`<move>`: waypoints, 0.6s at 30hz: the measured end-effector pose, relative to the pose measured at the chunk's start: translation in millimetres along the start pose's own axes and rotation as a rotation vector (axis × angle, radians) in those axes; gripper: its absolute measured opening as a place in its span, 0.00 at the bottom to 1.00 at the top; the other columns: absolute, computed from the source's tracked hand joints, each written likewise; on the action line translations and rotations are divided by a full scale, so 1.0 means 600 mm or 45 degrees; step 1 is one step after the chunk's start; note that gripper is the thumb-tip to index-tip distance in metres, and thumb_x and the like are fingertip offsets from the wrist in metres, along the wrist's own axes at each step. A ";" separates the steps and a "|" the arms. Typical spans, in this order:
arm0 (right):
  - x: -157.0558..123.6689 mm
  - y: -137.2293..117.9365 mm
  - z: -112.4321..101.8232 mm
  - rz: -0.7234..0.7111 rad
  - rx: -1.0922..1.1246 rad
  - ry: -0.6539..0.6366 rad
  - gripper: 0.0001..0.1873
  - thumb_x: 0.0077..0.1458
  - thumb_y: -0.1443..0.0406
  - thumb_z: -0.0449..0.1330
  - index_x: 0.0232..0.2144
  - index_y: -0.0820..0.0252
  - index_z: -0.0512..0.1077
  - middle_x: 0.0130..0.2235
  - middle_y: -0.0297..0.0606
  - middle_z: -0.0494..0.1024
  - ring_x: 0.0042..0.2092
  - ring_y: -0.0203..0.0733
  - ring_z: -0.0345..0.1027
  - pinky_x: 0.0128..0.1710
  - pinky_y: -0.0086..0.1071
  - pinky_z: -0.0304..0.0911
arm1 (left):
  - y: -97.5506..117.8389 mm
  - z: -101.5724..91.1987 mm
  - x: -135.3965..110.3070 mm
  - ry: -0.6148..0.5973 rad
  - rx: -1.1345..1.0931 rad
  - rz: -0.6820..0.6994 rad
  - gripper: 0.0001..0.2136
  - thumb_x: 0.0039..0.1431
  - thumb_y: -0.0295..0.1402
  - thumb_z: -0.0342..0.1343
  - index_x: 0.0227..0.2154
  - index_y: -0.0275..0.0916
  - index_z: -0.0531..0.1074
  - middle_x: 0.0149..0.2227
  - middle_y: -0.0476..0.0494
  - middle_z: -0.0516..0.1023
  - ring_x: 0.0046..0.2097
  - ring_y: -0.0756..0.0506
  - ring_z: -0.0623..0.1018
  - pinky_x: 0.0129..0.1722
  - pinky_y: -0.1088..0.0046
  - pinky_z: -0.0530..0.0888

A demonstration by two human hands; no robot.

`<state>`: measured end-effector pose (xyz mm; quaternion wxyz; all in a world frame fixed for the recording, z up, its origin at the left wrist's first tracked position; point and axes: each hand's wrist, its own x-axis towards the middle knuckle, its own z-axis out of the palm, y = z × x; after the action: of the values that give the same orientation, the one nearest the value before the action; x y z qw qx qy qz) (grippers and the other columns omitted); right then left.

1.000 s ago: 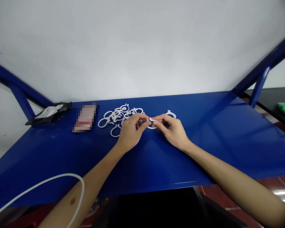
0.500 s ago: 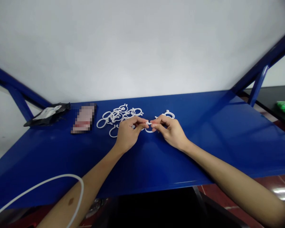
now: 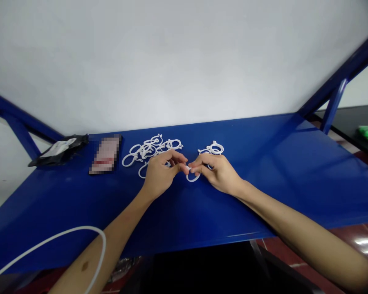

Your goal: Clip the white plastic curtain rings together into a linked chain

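Between my two hands, a white plastic curtain ring (image 3: 193, 178) hangs with its loop downward, just over the blue table. My right hand (image 3: 219, 169) is closed, thumb and forefinger pinching the ring's top. From the other side, my left hand (image 3: 162, 171) holds the ring's end at its thumb tip, the forefinger raised a little above it. Fingers hide the ring's joint. Behind my left hand lies a loose pile of similar white rings (image 3: 147, 149), partly covered by that hand. A smaller group of rings (image 3: 215, 148) rests behind my right hand.
On the left of the blue table (image 3: 202, 216) lie a phone-shaped, blurred-out object (image 3: 105, 155) and a black plastic packet (image 3: 59, 150) with a white label. A white cable (image 3: 58, 234) loops over my left forearm. Blue frame posts (image 3: 334, 104) rise at both sides.
Both hands have come slightly lower with the ring, whose loop now shows more below the fingers. My left forefinger has lifted from the thumb. The view has shifted slightly.
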<state>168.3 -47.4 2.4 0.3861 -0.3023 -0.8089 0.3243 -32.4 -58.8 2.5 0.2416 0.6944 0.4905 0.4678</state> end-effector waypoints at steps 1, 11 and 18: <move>0.001 0.002 0.000 -0.014 -0.038 -0.005 0.08 0.65 0.66 0.57 0.35 0.57 0.75 0.33 0.34 0.81 0.35 0.37 0.75 0.39 0.32 0.68 | -0.003 -0.002 0.003 -0.004 0.037 -0.005 0.03 0.55 0.33 0.65 0.27 0.43 0.77 0.25 0.52 0.79 0.27 0.50 0.75 0.29 0.73 0.73; 0.015 0.053 -0.039 0.148 -0.939 0.227 0.13 0.67 0.65 0.54 0.44 0.60 0.79 0.42 0.46 0.78 0.42 0.49 0.70 0.40 0.41 0.68 | -0.051 -0.035 0.026 -0.245 0.881 0.362 0.08 0.56 0.40 0.66 0.35 0.44 0.78 0.39 0.45 0.77 0.45 0.39 0.71 0.49 0.56 0.69; 0.015 0.041 -0.038 0.085 -0.953 0.293 0.15 0.67 0.63 0.55 0.49 0.62 0.77 0.45 0.49 0.78 0.46 0.52 0.66 0.46 0.46 0.67 | -0.040 -0.031 0.021 -0.286 0.884 0.640 0.05 0.62 0.34 0.61 0.31 0.45 0.80 0.35 0.45 0.71 0.39 0.42 0.66 0.42 0.63 0.67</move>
<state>188.2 -18.8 -1.1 0.3267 -0.4827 -0.8124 -0.0169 -58.5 -40.2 -3.2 -0.0753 0.8787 0.4050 0.2411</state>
